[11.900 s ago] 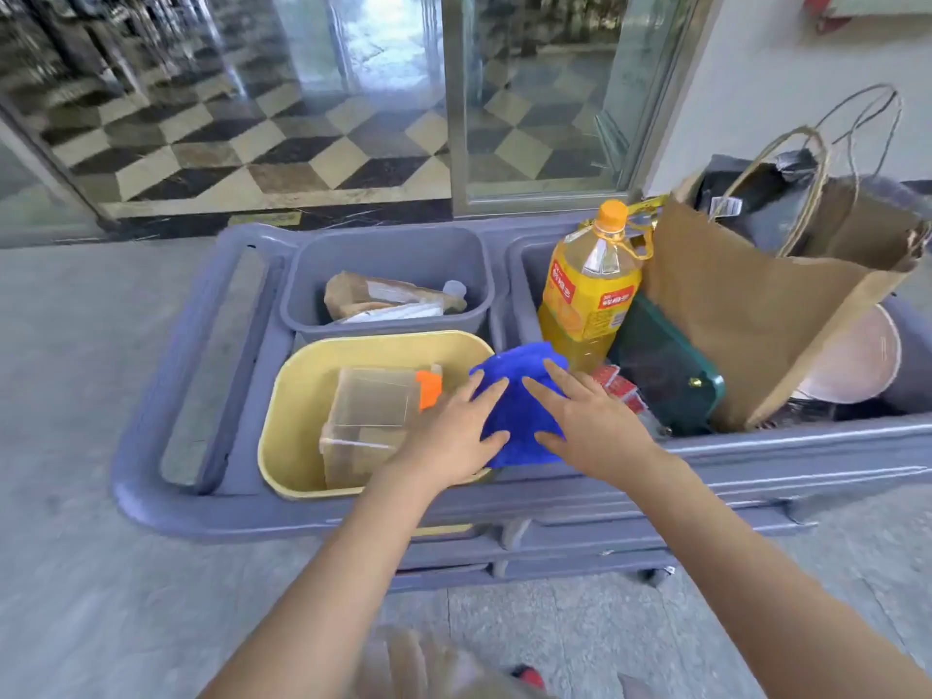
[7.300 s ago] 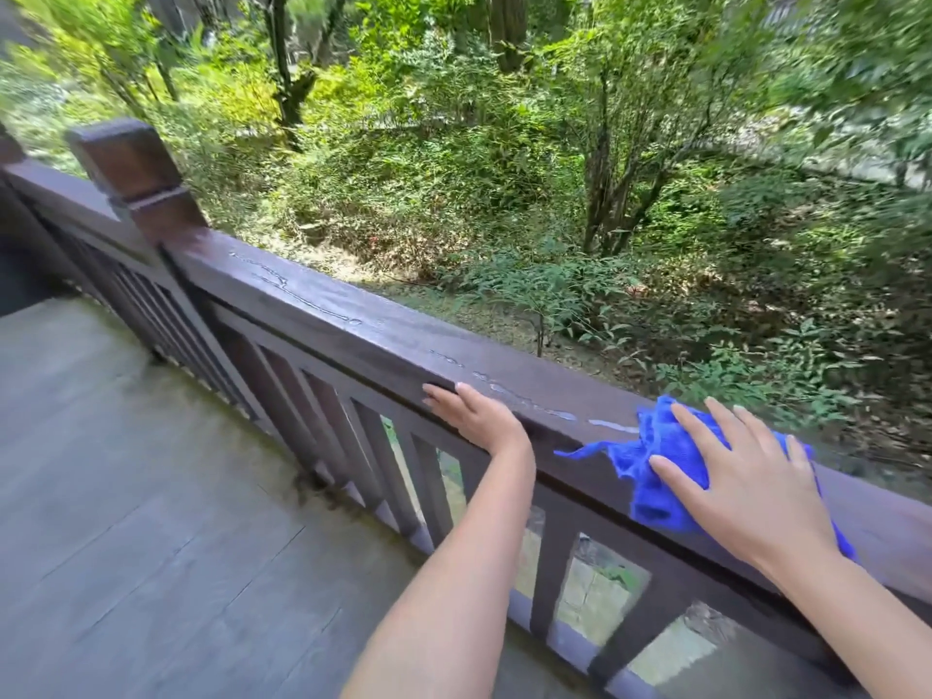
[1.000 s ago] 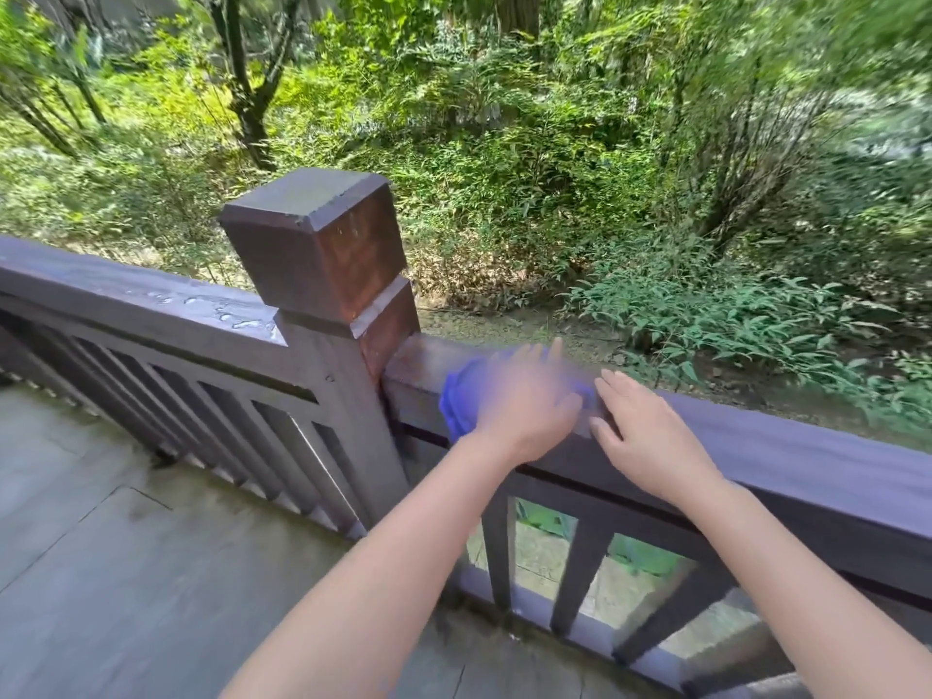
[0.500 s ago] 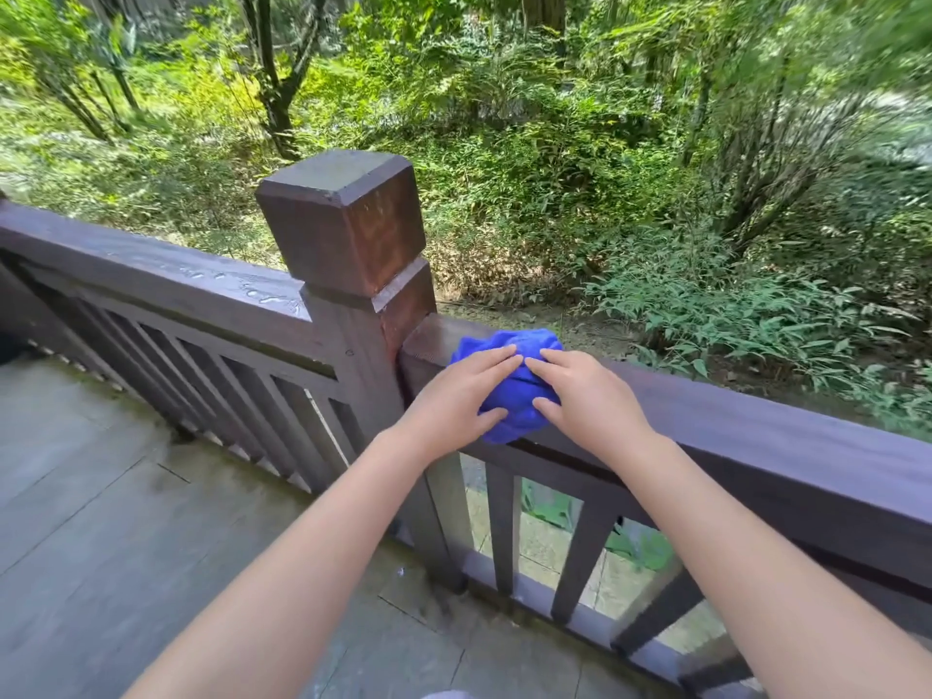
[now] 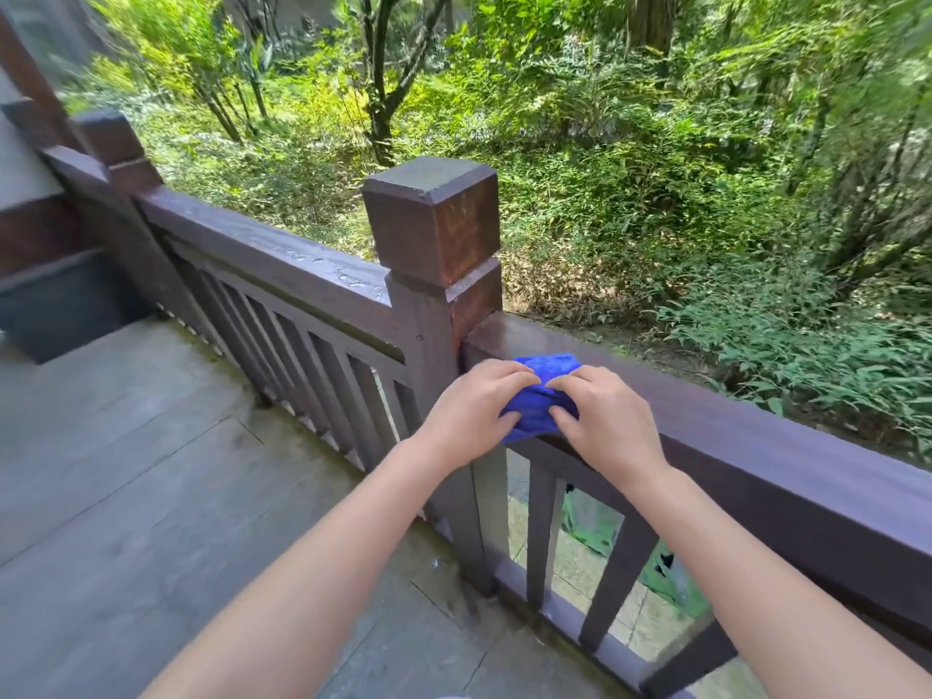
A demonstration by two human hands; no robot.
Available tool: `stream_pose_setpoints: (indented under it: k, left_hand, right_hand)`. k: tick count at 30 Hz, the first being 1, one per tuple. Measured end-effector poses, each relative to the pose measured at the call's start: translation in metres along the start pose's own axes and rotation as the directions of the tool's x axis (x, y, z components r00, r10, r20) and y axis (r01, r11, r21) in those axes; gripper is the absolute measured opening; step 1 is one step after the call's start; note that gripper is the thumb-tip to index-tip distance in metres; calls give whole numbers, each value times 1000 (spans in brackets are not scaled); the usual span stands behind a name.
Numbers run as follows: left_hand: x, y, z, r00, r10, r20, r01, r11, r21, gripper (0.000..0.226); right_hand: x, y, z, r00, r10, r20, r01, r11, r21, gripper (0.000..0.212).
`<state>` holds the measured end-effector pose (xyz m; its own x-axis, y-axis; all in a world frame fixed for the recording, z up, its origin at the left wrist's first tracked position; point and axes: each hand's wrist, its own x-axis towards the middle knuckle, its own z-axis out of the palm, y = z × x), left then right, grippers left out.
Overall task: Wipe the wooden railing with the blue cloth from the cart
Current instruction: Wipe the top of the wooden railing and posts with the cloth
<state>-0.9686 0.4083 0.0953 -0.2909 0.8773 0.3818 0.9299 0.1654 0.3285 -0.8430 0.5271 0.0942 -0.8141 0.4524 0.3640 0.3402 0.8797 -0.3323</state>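
The blue cloth (image 5: 542,391) lies bunched on the top rail of the dark wooden railing (image 5: 756,436), just right of a square post (image 5: 433,229). My left hand (image 5: 474,411) grips the cloth's left side with curled fingers. My right hand (image 5: 605,421) grips its right side, fingertips pressed into the fabric. The two hands almost touch over the cloth. Part of the cloth hangs over the rail's near edge.
Left of the post the rail (image 5: 282,259) carries water droplets and runs to a second post (image 5: 108,138). Vertical balusters (image 5: 323,365) stand below. Grey stone paving (image 5: 126,471) lies at my feet. Dense green bushes (image 5: 655,169) grow beyond the railing.
Both hands stay on the bunched cloth beside the post, fingers curled tighter into it. One second ago my left hand alone held the cloth and my right rested on the rail.
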Motion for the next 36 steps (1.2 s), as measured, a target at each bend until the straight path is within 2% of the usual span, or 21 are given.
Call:
stream_pose_setpoints:
  k: [5, 10, 15, 20, 28, 31, 36]
  left_hand:
    - [-34, -20, -40, 991, -122, -63, 125, 991, 53, 46]
    - [-63, -52, -76, 975, -209, -75, 214, 974, 73, 46]
    - [-71, -101, -106, 972, -227, -58, 229, 973, 27, 45]
    - [-61, -169, -132, 991, -135, 9, 135, 990, -25, 41]
    - [-31, -265, -167, 987, 74, 145, -63, 995, -77, 41]
    - [-4, -285, -179, 980, 164, 116, -155, 984, -90, 43]
    - [58, -309, -187, 954, 295, 43, -289, 950, -121, 44]
  right_hand:
    - [17, -42, 8, 993, -119, -6, 119, 986, 118, 24]
    - [36, -91, 23, 970, -244, -8, 242, 958, 154, 23]
    - [67, -134, 43, 965, -261, -12, 260, 954, 148, 22]
    - [100, -171, 72, 982, -187, -40, 191, 973, 126, 22]
    - [139, -234, 109, 991, 44, -128, -35, 997, 69, 23]
    - [163, -250, 109, 972, 72, -223, -83, 996, -44, 20]
    - [211, -261, 101, 924, -9, -382, -124, 938, -323, 15]
